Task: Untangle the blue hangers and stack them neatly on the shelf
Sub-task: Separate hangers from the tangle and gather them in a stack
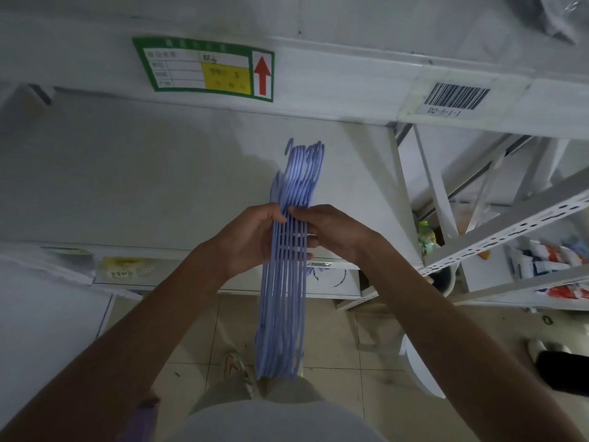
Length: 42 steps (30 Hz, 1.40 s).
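A bundle of several light blue plastic hangers (pixel 287 298) is held edge-on in front of me, hooks pointing away over the white shelf (pixel 143 186) and the far ends hanging down toward the floor. My left hand (pixel 248 240) grips the bundle from the left side. From the right, my right hand (pixel 331 231) grips it with the thumb on top of the bars. The hangers lie side by side, roughly aligned. Nothing else blue lies on the shelf surface.
An upper shelf beam carries a green label with a red arrow (pixel 204 70) and a barcode tag (pixel 455 97). A white perforated rack (pixel 510 231) with a green bottle (pixel 427 240) and packets stands to the right. Tiled floor and my shoe (pixel 237 368) lie below.
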Motion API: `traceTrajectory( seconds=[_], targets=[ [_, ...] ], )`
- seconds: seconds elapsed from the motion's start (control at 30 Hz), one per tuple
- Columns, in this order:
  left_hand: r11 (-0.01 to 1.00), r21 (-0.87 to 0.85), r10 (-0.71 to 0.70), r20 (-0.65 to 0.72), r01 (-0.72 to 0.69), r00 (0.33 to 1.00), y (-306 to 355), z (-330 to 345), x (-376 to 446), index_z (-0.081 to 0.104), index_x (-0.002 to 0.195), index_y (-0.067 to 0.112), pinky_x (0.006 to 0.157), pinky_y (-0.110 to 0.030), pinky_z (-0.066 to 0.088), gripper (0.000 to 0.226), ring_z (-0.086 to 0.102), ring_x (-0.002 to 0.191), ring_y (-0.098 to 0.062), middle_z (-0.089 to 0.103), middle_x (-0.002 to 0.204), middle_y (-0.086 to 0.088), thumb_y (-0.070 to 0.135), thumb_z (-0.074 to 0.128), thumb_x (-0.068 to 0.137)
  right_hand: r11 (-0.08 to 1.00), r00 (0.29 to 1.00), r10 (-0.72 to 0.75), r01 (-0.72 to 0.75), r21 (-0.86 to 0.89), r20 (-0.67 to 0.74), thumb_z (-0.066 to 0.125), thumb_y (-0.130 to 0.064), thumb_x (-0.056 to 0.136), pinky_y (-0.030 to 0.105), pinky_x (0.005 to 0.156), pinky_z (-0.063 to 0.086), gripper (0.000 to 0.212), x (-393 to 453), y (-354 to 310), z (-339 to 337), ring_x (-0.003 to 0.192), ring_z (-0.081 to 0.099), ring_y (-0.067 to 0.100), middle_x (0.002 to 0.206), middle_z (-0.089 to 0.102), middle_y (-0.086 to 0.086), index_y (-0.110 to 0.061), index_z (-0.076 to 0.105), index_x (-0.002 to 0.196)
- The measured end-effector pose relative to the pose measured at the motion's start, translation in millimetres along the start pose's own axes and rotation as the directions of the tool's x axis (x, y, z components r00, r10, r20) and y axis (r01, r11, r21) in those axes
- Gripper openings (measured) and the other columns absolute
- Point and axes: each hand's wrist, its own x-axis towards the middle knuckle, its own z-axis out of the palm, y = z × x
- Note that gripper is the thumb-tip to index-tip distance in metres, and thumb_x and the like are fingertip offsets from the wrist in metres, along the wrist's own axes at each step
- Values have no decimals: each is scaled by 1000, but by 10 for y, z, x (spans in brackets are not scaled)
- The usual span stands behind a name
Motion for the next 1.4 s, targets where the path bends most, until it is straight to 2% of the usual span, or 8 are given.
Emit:
traceTrajectory(
  seconds=[0.27, 0.43, 0.57, 0.67, 0.9, 1.03, 1.2, 1.4],
  targets=[
    [997, 37, -67, 31, 66, 997, 139, -61, -40, 63, 131, -1, 97, -52, 55, 48, 68, 112, -39, 66, 124, -27, 8, 53, 85, 963, 992, -112, 94, 251, 57, 62, -28, 103, 25, 46, 47, 31, 57, 29, 135, 44, 55, 12, 47, 51, -3, 2, 66, 107],
    [980, 186, -64, -58, 74, 996, -3, -115, -60, 74, 116, 5, 95, -49, 57, 40, 69, 105, -35, 71, 117, -23, 3, 54, 81, 970, 987, -20, -19, 244, 158, 59, -22, 104, 24, 63, 59, 31, 83, 104, 284, 74, 74, 13, 83, 77, 1, -2, 65, 127],
    [992, 126, -25, 55, 18, 998, 23, -76, -97, 71, 123, 9, 87, -39, 59, 32, 71, 108, -30, 73, 118, -19, 12, 56, 95, 965, 969, -121, 64, 253, 214, 62, -22, 101, 27, 88, 60, 36, 108, 55, 198, 115, 72, 23, 125, 75, 9, -12, 68, 135],
    [986, 166, 9, 73, -21, 997, -19, -44, -92, 62, 134, 5, 93, -44, 57, 39, 66, 117, -39, 66, 128, -26, 28, 56, 103, 961, 970, -145, 91, 262, 197, 58, -28, 105, 21, 80, 60, 33, 106, 8, 149, 101, 77, 14, 113, 79, 4, -10, 69, 130],
    [983, 181, -6, -22, 10, 1000, -167, -151, -1, 52, 143, 6, 101, -51, 53, 43, 60, 122, -46, 57, 139, -30, 24, 51, 105, 980, 986, -88, 60, 189, 145, 63, -29, 103, 27, 88, 60, 29, 148, 106, 133, 114, 73, 21, 123, 76, 6, -14, 74, 125],
    [989, 147, 36, 4, -36, 999, -365, -205, 28, 47, 146, 4, 105, -58, 48, 46, 56, 126, -49, 55, 140, -32, 25, 51, 105, 990, 988, -123, 115, 84, 95, 73, -27, 95, 42, 98, 60, 30, 191, 174, 92, 115, 73, 30, 120, 77, 11, -11, 76, 121],
    [974, 204, 115, -71, -98, 991, -531, -238, 81, 65, 127, -3, 102, -48, 53, 37, 65, 117, -42, 65, 128, -28, 20, 60, 99, 986, 983, -156, 150, 69, 94, 71, -18, 96, 33, 93, 61, 32, 235, 271, 23, 115, 73, 27, 122, 76, 11, -4, 72, 125],
    [968, 222, 133, -49, -119, 990, -498, -222, 151, 62, 131, -3, 99, -44, 55, 34, 64, 120, -43, 65, 130, -27, 16, 54, 104, 992, 990, -102, 95, 79, 97, 73, -26, 95, 47, 99, 59, 37, 328, 302, -78, 119, 71, 28, 127, 74, 10, -10, 72, 128]
  ],
)
